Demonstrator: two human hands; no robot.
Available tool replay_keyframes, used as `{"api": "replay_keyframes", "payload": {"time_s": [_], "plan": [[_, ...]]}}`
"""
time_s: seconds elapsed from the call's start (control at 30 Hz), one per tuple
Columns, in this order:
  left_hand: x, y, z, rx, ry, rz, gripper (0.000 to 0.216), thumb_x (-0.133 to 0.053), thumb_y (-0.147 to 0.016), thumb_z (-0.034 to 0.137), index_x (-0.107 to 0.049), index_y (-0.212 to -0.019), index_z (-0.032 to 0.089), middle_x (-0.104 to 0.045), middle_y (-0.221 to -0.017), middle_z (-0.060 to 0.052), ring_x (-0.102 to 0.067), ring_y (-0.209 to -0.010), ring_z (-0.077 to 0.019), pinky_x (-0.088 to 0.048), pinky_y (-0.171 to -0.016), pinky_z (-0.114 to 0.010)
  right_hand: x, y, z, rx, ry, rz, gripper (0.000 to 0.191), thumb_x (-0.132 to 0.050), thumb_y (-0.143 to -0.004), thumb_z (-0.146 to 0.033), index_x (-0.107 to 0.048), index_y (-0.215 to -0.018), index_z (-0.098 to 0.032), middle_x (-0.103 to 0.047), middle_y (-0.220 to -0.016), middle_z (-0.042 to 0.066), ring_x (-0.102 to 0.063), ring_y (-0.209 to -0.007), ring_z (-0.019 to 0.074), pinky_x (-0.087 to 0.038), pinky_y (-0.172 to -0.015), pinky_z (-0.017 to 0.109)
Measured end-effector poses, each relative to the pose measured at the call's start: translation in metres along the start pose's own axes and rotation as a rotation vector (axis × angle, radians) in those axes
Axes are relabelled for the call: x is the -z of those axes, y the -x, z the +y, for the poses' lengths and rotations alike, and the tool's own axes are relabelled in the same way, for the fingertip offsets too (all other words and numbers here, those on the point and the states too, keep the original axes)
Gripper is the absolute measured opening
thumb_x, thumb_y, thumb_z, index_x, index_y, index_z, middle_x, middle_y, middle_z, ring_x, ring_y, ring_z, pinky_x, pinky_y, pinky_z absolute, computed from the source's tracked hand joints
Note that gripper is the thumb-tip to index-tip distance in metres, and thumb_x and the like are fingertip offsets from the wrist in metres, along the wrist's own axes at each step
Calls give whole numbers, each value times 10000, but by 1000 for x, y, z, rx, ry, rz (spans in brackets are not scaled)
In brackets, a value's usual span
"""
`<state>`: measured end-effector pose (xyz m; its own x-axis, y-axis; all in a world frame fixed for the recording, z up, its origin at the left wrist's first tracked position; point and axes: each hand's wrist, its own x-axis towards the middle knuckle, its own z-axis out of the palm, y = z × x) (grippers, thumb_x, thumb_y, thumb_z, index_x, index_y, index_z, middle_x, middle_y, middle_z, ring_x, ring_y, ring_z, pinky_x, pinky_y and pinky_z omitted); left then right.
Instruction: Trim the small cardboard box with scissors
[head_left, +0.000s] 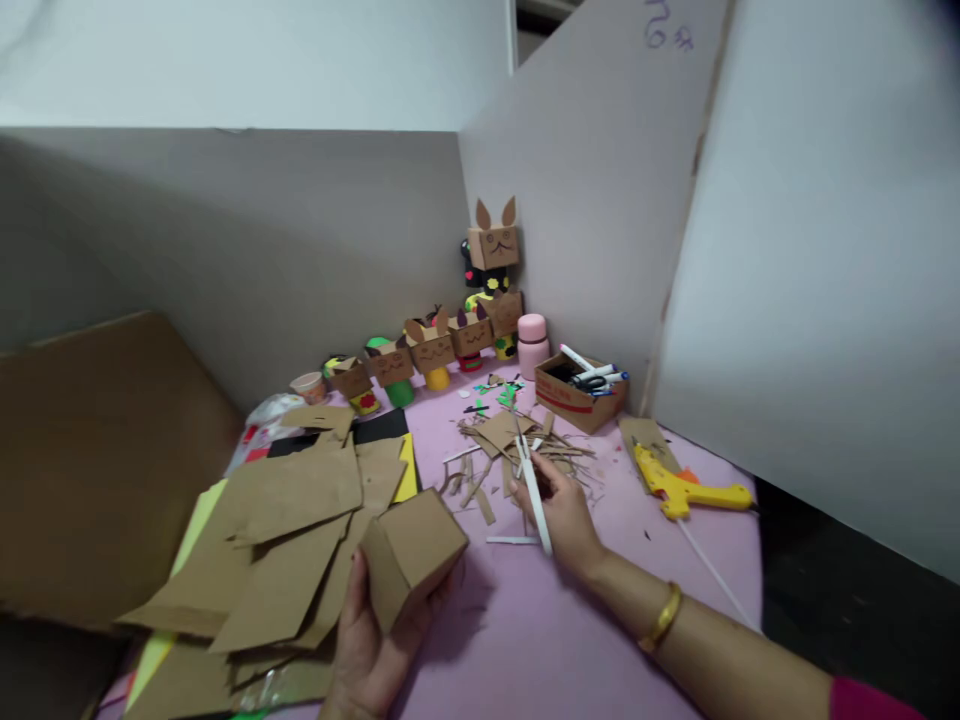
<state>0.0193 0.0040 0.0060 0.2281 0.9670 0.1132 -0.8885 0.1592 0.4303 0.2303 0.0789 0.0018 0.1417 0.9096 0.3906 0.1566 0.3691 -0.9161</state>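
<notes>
My left hand (382, 635) is closed around a small brown cardboard box (420, 540), held tilted at the front of the table. Its thumb lies along the near left side and the other fingers support it from below. Slightly to the right, my right hand (562, 515) grips a pair of scissors with white handles (534, 505). Their narrow blades point away from me, over a heap of cardboard scraps (502, 435). The scissors and the box are apart.
Stacked cardboard sheets (292, 500) cover the left side. Cardboard animal-head figures (431, 348) line the back, beside a pink bottle (532, 348) and a box of markers (581, 395). At right lies a yellow glue gun (686, 490) with a trailing cord. Grey partitions (337, 230) surround the table.
</notes>
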Motion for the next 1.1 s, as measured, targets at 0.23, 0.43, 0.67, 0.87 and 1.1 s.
{"api": "replay_keyframes", "payload": {"time_s": [0.23,0.43,0.67,0.87,1.1], "plan": [[3,8,-2,-29,-17,47,392,-488,-885,427,-668,-1126,175,-675,-1178,-151,-617,-1090,-321,-416,-976,-510,-25,22,-18,-19,-17,-82,578,-692,-689,-296,-539,-1236,-188,-635,-1143,108,-598,-1014,262,-475,-887,385],[2,11,-2,44,64,59,475,-488,-869,490,-658,-1134,134,-682,-1174,-138,-612,-1098,-286,-370,-1017,-462,-16,40,-14,-66,33,-255,516,-707,-669,-275,-582,-1164,-202,-663,-1095,95,-629,-950,255,-524,-800,348],[2,17,-3,135,60,101,604,-606,-754,557,-637,-1151,103,-679,-1177,-151,-623,-1072,-277,-382,-999,-437,-18,40,-10,-173,-17,-242,500,-696,-680,-324,-596,-1153,-192,-670,-1104,85,-650,-935,237,-534,-814,316],[1,16,-2,163,45,99,625,-640,-715,560,-645,-1135,98,-675,-1180,-159,-612,-1095,-271,-375,-1003,-405,-18,33,-4,-226,-63,-168,528,-720,-645,-314,-608,-1132,-144,-698,-1030,107,-661,-915,262,-532,-825,361],[-2,18,-1,182,20,77,644,-602,-729,590,-624,-1171,121,-675,-1192,-134,-612,-1089,-259,-425,-937,-374,-19,36,-10,-222,-106,-190,508,-742,-620,-293,-629,-1102,-178,-692,-1075,89,-666,-916,253,-542,-825,342]]}}
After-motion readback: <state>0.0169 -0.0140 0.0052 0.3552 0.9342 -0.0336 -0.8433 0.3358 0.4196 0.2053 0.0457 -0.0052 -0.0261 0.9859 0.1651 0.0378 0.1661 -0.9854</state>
